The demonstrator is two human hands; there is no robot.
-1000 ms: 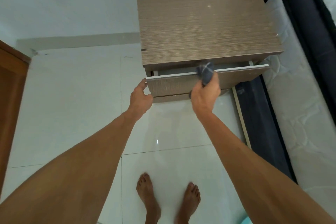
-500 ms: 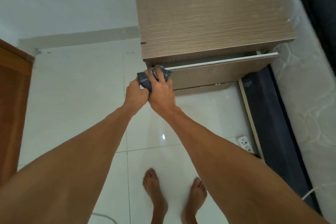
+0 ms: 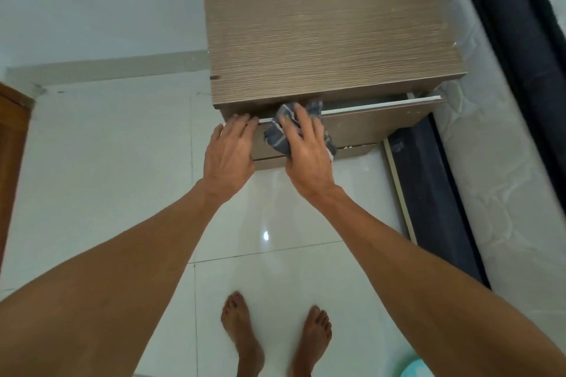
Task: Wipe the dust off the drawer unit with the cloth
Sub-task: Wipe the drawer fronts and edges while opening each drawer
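Drawer unit (image 3: 330, 24): at 12 o'clock from the person; top drawer (image 3: 373, 124) stands slightly pulled out.
Cloth (image 3: 277, 138): dark, checked and bunched, on the drawer front near its 9 o'clock end, lapping over the top edge.
Right hand (image 3: 304, 150): fingers spread and fairly straight, pressing the cloth to the panel.
Left hand (image 3: 228, 154): just beside it at 9 o'clock, fingers extended, tips resting on the drawer's corner edge; holds nothing.
Step, as judged: wiping the drawer front and rim.
Doing it well: brace with the left hand so the drawer can't slide; sweep evenly toward 3 o'clock.
Risk: a bunched cloth skips dust, so flatten it.
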